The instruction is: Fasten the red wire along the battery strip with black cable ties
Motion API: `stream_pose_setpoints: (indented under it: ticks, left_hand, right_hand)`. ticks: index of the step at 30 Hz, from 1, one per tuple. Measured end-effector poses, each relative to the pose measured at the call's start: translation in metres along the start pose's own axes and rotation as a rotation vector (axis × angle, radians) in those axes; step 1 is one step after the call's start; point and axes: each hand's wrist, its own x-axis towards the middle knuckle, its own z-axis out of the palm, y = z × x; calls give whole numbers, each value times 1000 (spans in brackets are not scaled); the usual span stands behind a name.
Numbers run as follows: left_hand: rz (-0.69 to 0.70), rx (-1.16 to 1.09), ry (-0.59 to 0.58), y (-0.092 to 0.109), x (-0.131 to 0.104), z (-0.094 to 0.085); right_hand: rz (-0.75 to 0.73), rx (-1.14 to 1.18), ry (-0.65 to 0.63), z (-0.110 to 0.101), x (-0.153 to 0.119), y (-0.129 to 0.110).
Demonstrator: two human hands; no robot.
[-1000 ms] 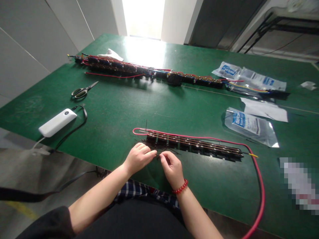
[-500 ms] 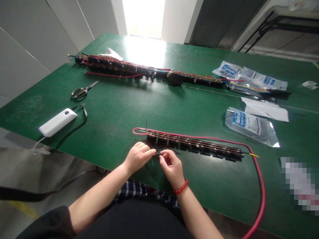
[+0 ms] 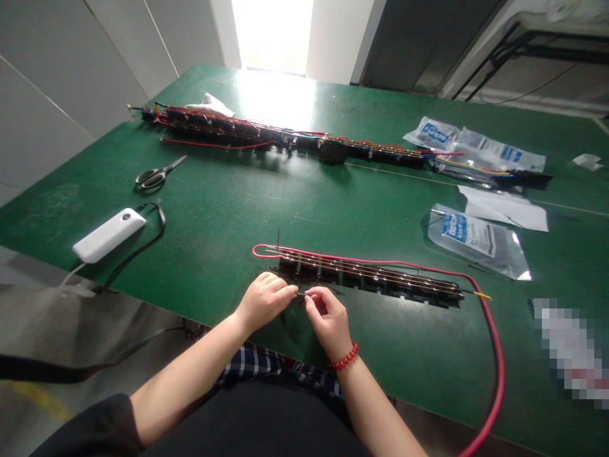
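Observation:
My left hand (image 3: 267,297) and my right hand (image 3: 328,317) meet near the front edge of the green table (image 3: 228,216). Both are closed, pinching a thin black piece (image 3: 301,294) that spans the small gap between my fingertips; it looks like a wire or sleeve, too small to tell which. Just beyond them lies a long black strip assembly (image 3: 371,274) with metal rods along it. A red cable (image 3: 404,263) loops at its left end, runs along its far side and curves off toward the lower right. A yellow tip (image 3: 482,296) sticks out at its right end.
A longer wired assembly (image 3: 285,136) stretches across the back of the table. Scissors (image 3: 159,173) and a white power bank (image 3: 109,235) with a black cable lie on the left. On the right are clear plastic bags (image 3: 478,241) and white paper (image 3: 504,209).
My hands keep nearly the same pose, pinching the black piece. The table scene has shifted very slightly left in view.

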Motion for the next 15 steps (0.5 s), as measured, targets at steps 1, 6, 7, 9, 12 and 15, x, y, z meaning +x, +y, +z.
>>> stream_pose_setpoints:
  ticks: [1,6,7,9,12,15]
  left_hand:
    - [1,-1,-3,0,0,0]
    - [1,-6,-8,0,0,0]
    - [-2,-9,-6,0,0,0]
    - [-7,-15,-4,0,0,0]
    - [-15,-20,-10,0,0,0]
    - [-19,-25,-12,0,0,1]
  right_hand:
    - [3,6,2,0,0,0]
    - [32,58,25,-2,1,-2]
    - [41,73,35,-2,1,-1]
    - [61,111,59,-4,1,0]
    - [103,198,85,-7,2,4]
    - [147,290,85,-9,3,7]
